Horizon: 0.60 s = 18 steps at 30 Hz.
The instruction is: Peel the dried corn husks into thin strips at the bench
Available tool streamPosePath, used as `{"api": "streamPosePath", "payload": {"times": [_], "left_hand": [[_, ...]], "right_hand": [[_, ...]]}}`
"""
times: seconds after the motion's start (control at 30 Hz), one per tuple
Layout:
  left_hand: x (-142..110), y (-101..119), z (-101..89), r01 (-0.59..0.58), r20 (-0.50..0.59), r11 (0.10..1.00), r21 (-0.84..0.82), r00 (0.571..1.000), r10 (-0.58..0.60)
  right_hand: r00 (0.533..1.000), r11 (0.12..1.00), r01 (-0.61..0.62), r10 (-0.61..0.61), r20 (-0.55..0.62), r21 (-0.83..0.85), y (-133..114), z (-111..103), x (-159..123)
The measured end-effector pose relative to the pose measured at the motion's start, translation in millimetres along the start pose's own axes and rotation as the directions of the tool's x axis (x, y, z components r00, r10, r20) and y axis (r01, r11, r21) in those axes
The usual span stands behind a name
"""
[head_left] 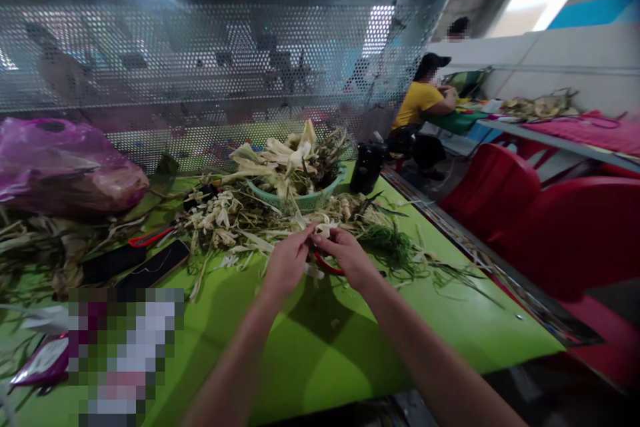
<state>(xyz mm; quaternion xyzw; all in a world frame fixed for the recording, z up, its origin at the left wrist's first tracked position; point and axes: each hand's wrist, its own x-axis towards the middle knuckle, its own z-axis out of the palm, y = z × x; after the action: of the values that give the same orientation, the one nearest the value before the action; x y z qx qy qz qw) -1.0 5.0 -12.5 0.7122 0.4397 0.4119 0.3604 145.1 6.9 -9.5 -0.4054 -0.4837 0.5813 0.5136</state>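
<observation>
My left hand (pixel 289 261) and my right hand (pixel 349 256) meet over the green table (pixel 330 367), both closed, fingertips pinching a small pale strip of dried corn husk (pixel 326 226). Its lower part is hidden by my fingers. Below my right hand shows a red curved handle (pixel 327 264), lying on the table and partly covered. Just beyond my hands stands a green plastic basket (pixel 280 201) heaped with dry husks (pixel 293 155). Loose husk scraps (pixel 220 213) spread around its base. To the right of my right hand lies a tangle of green strands (pixel 393 244).
A dark jar (pixel 367 168) stands right of the basket. On the left are a purple plastic bag (pixel 70 163), a red-handled tool (pixel 151 237) and a dark phone-like slab (pixel 156 264). A perforated metal screen (pixel 200 60) rises behind. Red chairs (pixel 500 180) and a person in yellow (pixel 420 101) are at right.
</observation>
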Motion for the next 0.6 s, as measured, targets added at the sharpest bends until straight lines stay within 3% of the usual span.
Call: {"api": "streamPosePath", "payload": {"times": [0.17, 0.37, 0.6], "left_hand": [[-3, 9, -4.5, -0.004, 0.045, 0.991, 0.132, 0.999, -0.002], [-3, 13, -5.7, 0.026, 0.074, 0.965, 0.260, 0.996, -0.047], [-2, 12, -7.3, 0.101, 0.072, 0.964, 0.247, 0.990, -0.122]], "right_hand": [[1.000, 0.996, -0.020, 0.021, -0.008, 0.091, 4, -3, 2], [0.990, 0.990, 0.043, -0.024, -0.142, 0.134, 6, -3, 3], [0.964, 0.978, 0.111, -0.063, -0.259, 0.177, 9, -7, 5]]}}
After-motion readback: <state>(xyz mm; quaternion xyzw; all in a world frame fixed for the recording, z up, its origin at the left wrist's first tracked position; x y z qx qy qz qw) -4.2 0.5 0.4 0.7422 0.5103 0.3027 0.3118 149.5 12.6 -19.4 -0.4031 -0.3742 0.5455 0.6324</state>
